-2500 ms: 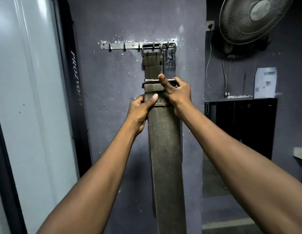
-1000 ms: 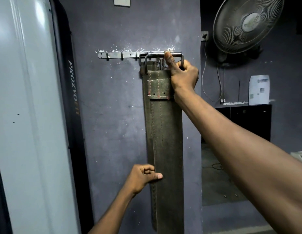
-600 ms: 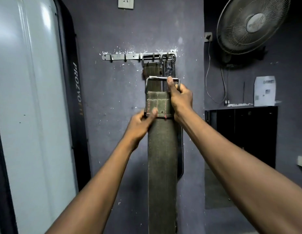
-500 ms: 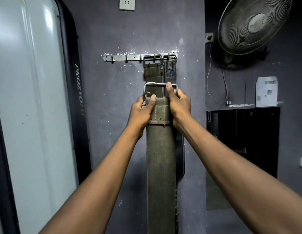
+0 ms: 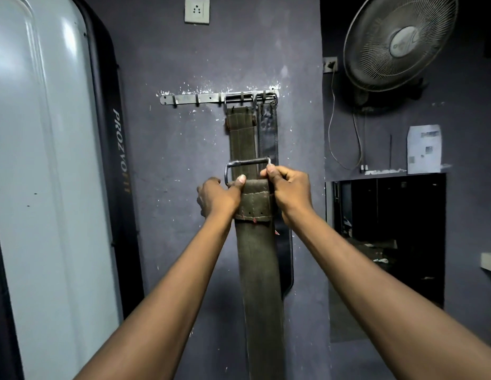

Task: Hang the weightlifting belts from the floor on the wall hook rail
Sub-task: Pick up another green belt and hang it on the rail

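I hold an olive-green weightlifting belt (image 5: 259, 270) upright in front of the wall, well below the metal hook rail (image 5: 208, 97). My left hand (image 5: 216, 197) grips its top left edge with the thumb on the fold. My right hand (image 5: 289, 192) grips the top right edge beside the steel buckle (image 5: 247, 163). On the rail's right hooks hang another olive belt (image 5: 242, 130) and a dark belt (image 5: 269, 133). The rail's left hooks are bare.
A large white panel with a black frame (image 5: 47, 187) stands at the left. A wall fan (image 5: 397, 42) and dangling cable (image 5: 334, 127) are at the upper right, above a dark recess (image 5: 386, 237). A wall socket (image 5: 196, 9) sits above the rail.
A second ago my right hand had the buckle up at the rail with the left hand low. Since then the belt has come down below the rail, and both hands grip its top.
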